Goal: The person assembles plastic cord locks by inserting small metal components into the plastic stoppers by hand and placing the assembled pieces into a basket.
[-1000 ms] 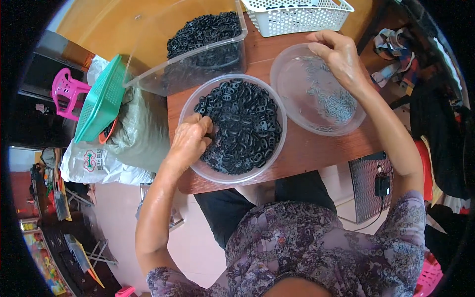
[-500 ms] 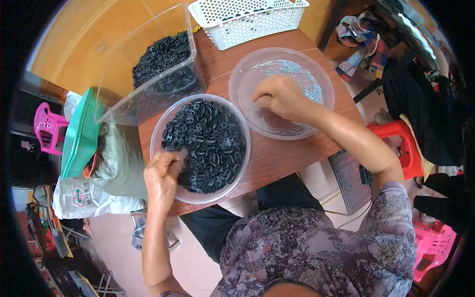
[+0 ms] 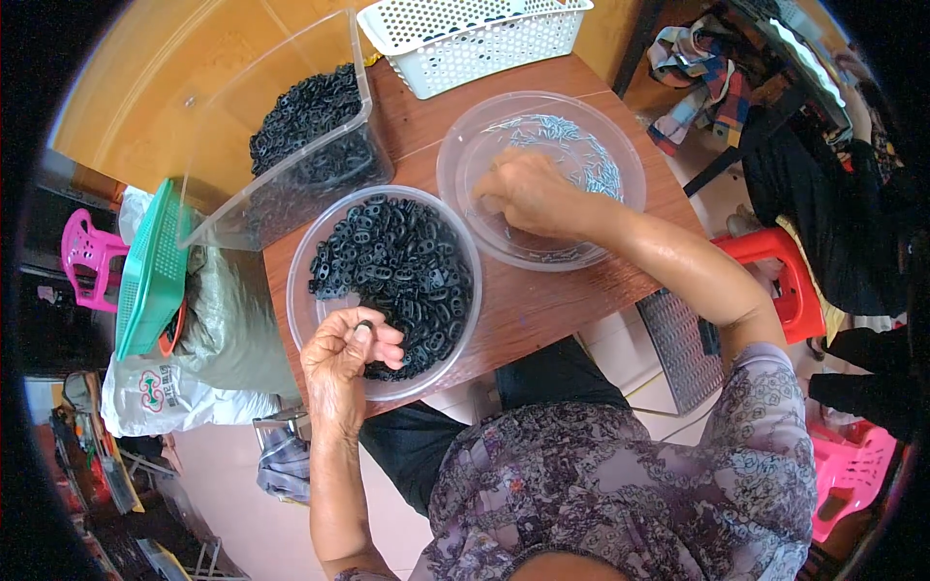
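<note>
My left hand (image 3: 337,363) is turned palm up over the near left edge of a round clear bowl (image 3: 475,286). Its thumb and forefinger pinch a small black plastic piece (image 3: 365,325). Below it, the bowl is full of black two-holed plastic pieces (image 3: 412,252), which look like cord-lock parts. My right hand (image 3: 538,197) reaches down into a second clear bowl (image 3: 636,165), fingers drawn together near its left side. Thin, short silvery pieces (image 3: 596,174), perhaps springs or pins, lie along that bowl's far and right sides. Whatever the right fingertips grip is hidden.
Both bowls stand on a brown wooden table (image 3: 523,310). Behind them are a clear bin (image 3: 373,126) of more black pieces and a white perforated basket (image 3: 484,58). Left of the table are a green basket (image 3: 155,266) and sacks (image 3: 232,329); a red stool (image 3: 799,281) stands right.
My left hand has risen from among the black pieces and turned palm up, a black piece now showing in its fingers. The right hand stays low in its bowl, shifted slightly left.
</note>
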Demonstrator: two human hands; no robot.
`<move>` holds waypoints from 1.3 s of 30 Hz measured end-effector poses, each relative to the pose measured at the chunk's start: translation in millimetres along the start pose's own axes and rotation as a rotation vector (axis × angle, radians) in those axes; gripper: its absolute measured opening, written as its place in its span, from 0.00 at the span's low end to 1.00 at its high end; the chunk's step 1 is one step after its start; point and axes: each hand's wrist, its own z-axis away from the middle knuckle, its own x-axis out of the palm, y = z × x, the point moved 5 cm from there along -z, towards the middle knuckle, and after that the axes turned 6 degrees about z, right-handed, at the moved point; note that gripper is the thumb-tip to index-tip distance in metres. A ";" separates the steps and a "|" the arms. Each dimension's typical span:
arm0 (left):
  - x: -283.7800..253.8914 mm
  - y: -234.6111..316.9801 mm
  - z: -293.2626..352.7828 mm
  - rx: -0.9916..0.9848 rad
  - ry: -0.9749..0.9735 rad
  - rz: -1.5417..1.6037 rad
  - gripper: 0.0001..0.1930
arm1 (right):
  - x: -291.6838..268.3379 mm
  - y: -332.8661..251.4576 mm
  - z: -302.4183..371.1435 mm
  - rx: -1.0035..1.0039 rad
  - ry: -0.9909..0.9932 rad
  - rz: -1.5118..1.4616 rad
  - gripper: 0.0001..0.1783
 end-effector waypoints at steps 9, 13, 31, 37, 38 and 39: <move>4.0 0.2 3.2 0.105 0.100 -0.152 0.06 | 22.4 -9.1 -5.8 -0.019 0.113 0.018 0.04; 4.3 14.8 10.5 0.501 0.134 -0.723 0.05 | 26.3 -7.9 -10.7 -0.023 0.045 0.030 0.04; 29.2 -7.0 9.9 0.164 0.246 0.074 0.05 | -13.9 -94.3 17.5 0.091 0.049 -0.703 0.04; 42.6 -3.9 18.8 0.203 0.282 -0.054 0.03 | -13.2 -125.6 14.2 -0.208 0.286 -0.439 0.05; 42.2 -4.8 20.0 0.257 0.297 -0.037 0.03 | -11.8 -128.6 14.7 -0.209 0.284 -0.440 0.05; 41.5 -5.2 21.4 0.311 0.313 -0.019 0.03 | -12.3 -132.1 16.4 -0.225 0.330 -0.386 0.05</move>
